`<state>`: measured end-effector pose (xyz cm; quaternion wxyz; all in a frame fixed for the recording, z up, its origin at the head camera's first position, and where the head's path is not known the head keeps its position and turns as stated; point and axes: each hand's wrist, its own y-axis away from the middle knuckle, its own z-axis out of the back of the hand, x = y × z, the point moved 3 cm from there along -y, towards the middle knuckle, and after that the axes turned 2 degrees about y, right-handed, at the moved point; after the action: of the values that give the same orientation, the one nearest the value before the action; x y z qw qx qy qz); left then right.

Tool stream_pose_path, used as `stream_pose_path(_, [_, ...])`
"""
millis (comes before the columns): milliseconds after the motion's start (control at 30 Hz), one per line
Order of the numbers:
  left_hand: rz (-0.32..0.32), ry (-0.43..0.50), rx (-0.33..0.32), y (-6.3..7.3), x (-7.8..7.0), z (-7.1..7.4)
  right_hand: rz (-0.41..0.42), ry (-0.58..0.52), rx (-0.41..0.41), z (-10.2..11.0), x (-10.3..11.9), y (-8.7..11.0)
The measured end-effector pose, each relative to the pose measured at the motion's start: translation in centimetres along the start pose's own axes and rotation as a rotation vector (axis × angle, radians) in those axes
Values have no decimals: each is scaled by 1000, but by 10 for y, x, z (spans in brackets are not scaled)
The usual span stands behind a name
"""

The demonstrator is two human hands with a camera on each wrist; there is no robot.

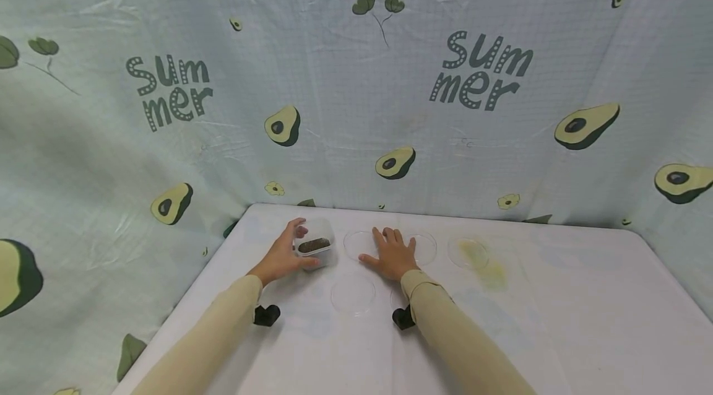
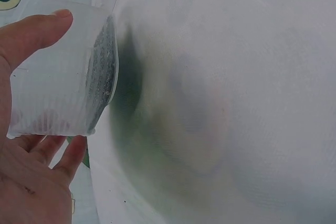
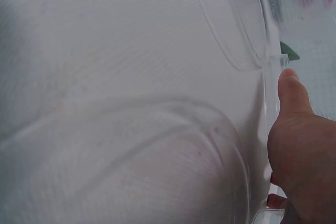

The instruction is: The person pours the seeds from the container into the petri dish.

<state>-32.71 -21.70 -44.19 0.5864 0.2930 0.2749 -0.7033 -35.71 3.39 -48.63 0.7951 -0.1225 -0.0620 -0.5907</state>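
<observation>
My left hand (image 1: 278, 262) grips a clear plastic container (image 1: 320, 228) at the left of the table. Its thumb lies along the near side, and the other fingers bend round the far side. A layer of dark grains (image 2: 103, 66) lies in the bottom of the container. My right hand (image 1: 394, 257) is palm down with fingers spread, low over the table between two clear round dishes, a left one (image 1: 352, 247) and a right one (image 1: 426, 249). In the right wrist view the thumb (image 3: 294, 95) points toward a dish's clear rim, while most of the other fingers are hidden.
Another clear dish (image 1: 353, 296) sits nearer to me, with one more partly behind my right wrist. A further dish (image 1: 455, 252) stands to the right, by a yellowish patch (image 1: 492, 274) on the white table (image 1: 585, 302). A printed curtain (image 1: 345, 73) hangs behind the table.
</observation>
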Motion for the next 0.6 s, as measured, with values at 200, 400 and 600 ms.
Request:
stream_pose_path(200, [-21,-21,-19,-3,-4,0,-4,13,6,1,0,1])
stream_pose_path(400, [-5,-14,-6,-4,-6,0,-9,-2,18,2,1,3])
stream_pose_path(600, [-45,-7,-19,-8,-9,0,-14,1,14,2,1,3])
